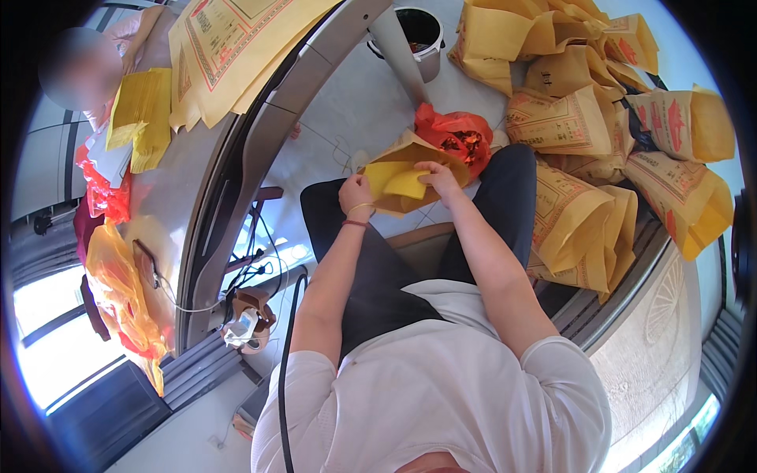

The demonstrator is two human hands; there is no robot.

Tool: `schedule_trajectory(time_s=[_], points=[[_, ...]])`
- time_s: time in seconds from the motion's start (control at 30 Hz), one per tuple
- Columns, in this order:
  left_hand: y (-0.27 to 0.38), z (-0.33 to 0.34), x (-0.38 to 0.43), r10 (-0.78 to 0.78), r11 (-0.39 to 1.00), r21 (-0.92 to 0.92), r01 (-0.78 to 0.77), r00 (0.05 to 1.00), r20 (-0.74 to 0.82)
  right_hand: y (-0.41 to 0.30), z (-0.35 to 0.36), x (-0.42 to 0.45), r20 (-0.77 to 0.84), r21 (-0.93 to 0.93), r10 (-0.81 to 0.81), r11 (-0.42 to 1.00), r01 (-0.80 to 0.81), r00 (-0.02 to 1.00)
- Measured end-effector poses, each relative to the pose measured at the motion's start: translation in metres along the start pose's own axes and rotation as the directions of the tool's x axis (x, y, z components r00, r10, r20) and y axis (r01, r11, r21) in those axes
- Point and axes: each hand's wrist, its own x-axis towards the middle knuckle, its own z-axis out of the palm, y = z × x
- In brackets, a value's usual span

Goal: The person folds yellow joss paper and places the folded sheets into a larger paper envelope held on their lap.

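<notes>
Between my knees a printed kraft paper bag [404, 208] stands with its mouth open towards me. My left hand [355, 195] grips the bag's left rim, at the edge of the yellow paper. In my right hand [439, 179] is a piece of yellow paper [407, 185], curled and lying across the bag's mouth. More yellow paper [381, 172] shows behind it inside the opening. The bottom of the bag is hidden. Just beyond it, a red plastic bag [452, 133] holding shiny red and gold pieces rests on the floor.
Several filled kraft bags [559, 121] crowd the right side. On the left, a table [204, 171] bears flat printed kraft sheets [248, 47], stacks of yellow paper [151, 118] and an orange plastic bag [121, 290]. A bin [430, 62] stands ahead; another person's arm [142, 35] reaches over the table.
</notes>
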Motion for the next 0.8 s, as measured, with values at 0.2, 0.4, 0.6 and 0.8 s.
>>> schedule_trajectory(time_s=[0.2, 0.4, 0.6, 0.8], points=[[-0.003, -0.001, -0.002, -0.072, 0.974, 0.215, 0.067, 0.997, 0.017, -0.002, -0.002, -0.001, 0.061, 0.128, 0.077, 0.988, -0.084, 0.995], [0.002, 0.012, -0.012, 0.293, 0.949, 0.103, -0.298, 0.954, 0.062, 0.006, -0.003, 0.004, 0.001, 0.078, 0.06, 0.995, -0.06, 0.998], [0.013, 0.006, -0.011, 0.315, 0.917, -0.368, -0.152, 0.842, 0.437, -0.001, -0.001, -0.002, 0.064, 0.119, 0.125, 0.984, -0.132, 0.99], [0.002, 0.007, -0.003, 0.146, 0.979, 0.118, -0.165, 0.978, 0.151, -0.001, -0.004, -0.003, 0.104, 0.229, 0.113, 0.964, -0.134, 0.988]])
